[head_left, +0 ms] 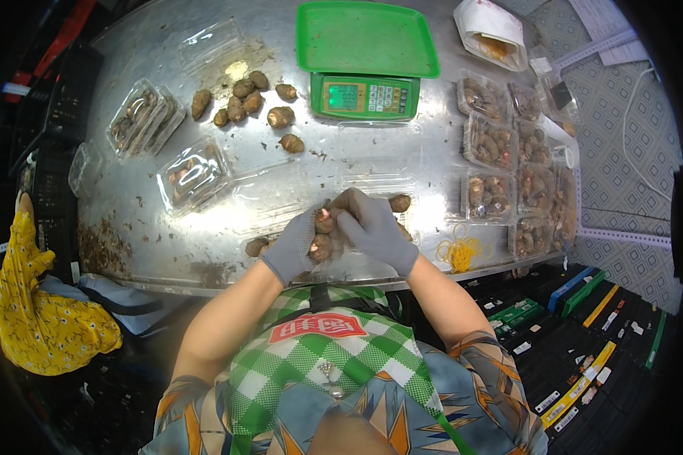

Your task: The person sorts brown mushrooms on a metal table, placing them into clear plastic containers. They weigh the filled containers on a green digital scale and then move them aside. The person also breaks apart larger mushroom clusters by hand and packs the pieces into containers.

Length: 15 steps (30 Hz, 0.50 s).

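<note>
Both hands wear grey gloves and meet over the near part of the metal table. My left hand (297,242) is curled around the side of small brown taro corms (321,248), one showing a pink tip. My right hand (373,227) bends its fingers over the upper corm; whether it grips anything is hidden. Beside my right hand, another corm (399,203) lies by a clear plastic clamshell box (378,168) with its lid raised. A second open clamshell (270,196) lies beyond my left hand, with a corm (256,247) near its close edge.
A green digital scale (366,95) stands at the back. Loose corms (243,88) lie left of it. Filled clamshells (489,145) line the right side; others (142,119) sit left. Yellow rubber bands (461,250) lie near the front edge. Black crates (580,352) stand below right.
</note>
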{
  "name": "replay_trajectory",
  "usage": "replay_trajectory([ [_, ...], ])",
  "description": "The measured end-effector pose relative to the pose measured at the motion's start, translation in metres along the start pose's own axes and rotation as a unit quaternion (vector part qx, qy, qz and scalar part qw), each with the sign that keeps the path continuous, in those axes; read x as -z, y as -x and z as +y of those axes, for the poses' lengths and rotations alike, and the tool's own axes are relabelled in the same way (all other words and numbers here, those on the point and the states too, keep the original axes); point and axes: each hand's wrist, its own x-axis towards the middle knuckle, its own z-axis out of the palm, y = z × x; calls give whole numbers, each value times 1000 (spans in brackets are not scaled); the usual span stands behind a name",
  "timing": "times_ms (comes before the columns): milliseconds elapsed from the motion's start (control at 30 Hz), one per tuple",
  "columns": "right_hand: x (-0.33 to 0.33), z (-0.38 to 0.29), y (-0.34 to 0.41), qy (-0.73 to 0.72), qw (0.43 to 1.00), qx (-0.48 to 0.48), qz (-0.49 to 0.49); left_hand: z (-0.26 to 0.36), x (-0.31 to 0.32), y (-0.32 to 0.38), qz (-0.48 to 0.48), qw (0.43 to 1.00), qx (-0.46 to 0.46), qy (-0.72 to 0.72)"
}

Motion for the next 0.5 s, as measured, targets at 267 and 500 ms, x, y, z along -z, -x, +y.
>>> replay_trajectory([
  [267,5,-14,-6,-100,995,7,23,11,0,-1,-98,994,-37,-16],
  [500,-8,-6,-7,216,966,92,105,-1,-27,16,24,985,-128,-110],
])
